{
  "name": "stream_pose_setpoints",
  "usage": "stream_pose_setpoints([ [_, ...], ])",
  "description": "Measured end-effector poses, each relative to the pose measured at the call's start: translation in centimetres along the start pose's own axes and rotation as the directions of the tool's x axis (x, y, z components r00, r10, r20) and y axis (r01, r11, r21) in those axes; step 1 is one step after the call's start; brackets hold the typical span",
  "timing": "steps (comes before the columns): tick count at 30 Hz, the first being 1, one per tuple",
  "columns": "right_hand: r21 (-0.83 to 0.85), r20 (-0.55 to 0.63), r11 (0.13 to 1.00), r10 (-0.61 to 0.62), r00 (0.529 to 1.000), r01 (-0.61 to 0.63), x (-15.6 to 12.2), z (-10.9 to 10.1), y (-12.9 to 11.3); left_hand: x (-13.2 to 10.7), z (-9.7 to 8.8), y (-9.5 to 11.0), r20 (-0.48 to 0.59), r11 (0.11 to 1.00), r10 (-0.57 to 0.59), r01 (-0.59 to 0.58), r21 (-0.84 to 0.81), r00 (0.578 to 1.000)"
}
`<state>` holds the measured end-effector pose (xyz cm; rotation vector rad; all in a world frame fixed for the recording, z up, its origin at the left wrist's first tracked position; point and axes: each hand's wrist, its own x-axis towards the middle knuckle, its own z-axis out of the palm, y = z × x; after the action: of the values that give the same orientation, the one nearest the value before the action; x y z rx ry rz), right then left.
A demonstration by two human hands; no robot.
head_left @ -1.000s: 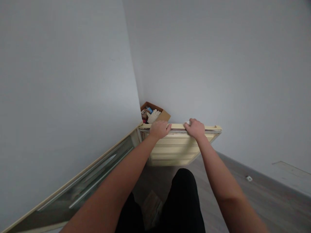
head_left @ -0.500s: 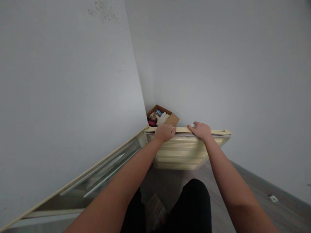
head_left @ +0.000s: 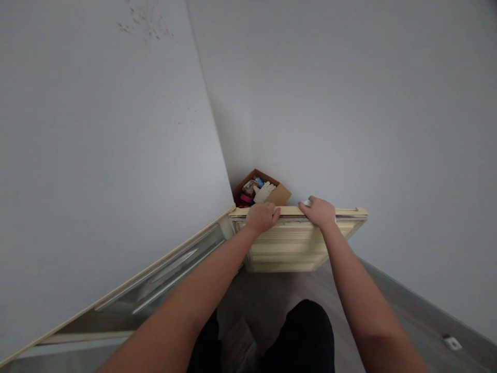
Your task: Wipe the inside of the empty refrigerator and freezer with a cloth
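A cream fridge door point(head_left: 289, 243) stands swung out from a white fridge cabinet point(head_left: 155, 145), its ribbed inner side facing me. My left hand point(head_left: 262, 216) is closed over the door's top edge, near the hinge side. Farther right along the same edge, my right hand point(head_left: 320, 211) is bent over the top with a small white cloth point(head_left: 306, 203) showing at its fingertips. Most of the cloth is hidden under the hand. Inside the cabinet, clear shelves or drawer fronts point(head_left: 166, 280) show behind my left forearm.
Behind the door, in the corner, sits an open cardboard box point(head_left: 280, 196) holding a white glove point(head_left: 264, 191) and other small items. A pale wall point(head_left: 349, 103) rises beyond. A small white object point(head_left: 452, 342) lies on the grey floor point(head_left: 349, 311) at right.
The view has shifted slightly, so the box shows a little lower and farther right. Both hands keep about the same places on the door's top edge.
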<state>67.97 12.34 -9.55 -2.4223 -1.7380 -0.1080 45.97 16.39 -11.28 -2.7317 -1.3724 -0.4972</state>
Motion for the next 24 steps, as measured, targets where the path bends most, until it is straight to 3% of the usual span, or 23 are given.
stream_pose_setpoints([
  [8, -0.016, 0.034, 0.998, -0.060, 0.998, 0.060, 3.8, 0.4, -0.7, 1.3, 0.7, -0.3, 0.002, 0.997, -0.076, 0.076, 0.023, 0.997],
  [14, -0.013, 0.021, 0.998, -0.069, 0.997, 0.069, 4.8, 1.2, -1.2, 1.5, 1.3, -0.3, -0.001, 0.994, -0.106, 0.106, 0.025, 0.994],
  [20, 0.014, -0.034, 1.000, -0.021, 0.999, 0.021, 3.4, 1.6, -0.6, 1.1, 1.9, -0.2, -0.029, 0.997, -0.076, 0.076, 0.019, 0.997],
  [24, 0.006, -0.049, 1.000, -0.022, 0.999, 0.022, 0.6, 0.9, 0.3, -1.5, 2.0, 1.2, -0.094, 0.996, -0.085, 0.085, -0.005, 0.992],
])
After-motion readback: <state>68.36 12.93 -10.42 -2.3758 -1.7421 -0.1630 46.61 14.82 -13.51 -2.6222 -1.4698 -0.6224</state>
